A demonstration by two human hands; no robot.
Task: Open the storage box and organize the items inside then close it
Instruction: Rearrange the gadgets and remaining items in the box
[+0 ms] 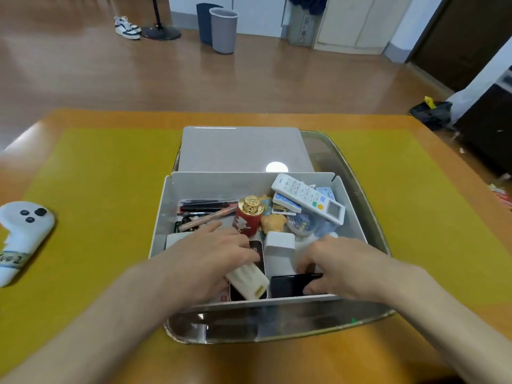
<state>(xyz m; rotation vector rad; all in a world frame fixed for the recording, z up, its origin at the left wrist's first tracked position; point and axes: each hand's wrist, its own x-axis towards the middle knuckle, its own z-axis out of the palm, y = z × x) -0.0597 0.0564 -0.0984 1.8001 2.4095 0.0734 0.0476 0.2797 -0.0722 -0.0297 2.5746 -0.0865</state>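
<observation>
The open white rectangular storage box (163,214) is seated on the yellow mat (105,167). A cream ribbed plastic block (248,281) is gripped by the curled left hand (210,259). A black flat phone (291,285) is pinched under the right hand (340,266) fingertips. Beyond both hands lies a white remote control (307,199).

Your left hand (213,254) covers part of a cream ribbed object (249,281) and a white item by the storage box (166,217)'s left wall. Your right hand (340,268)'s fingertips are hidden behind a black flat object (288,285). The white controller (20,236) at the tabletop's left edge is cut off, its label unreadable.
</observation>
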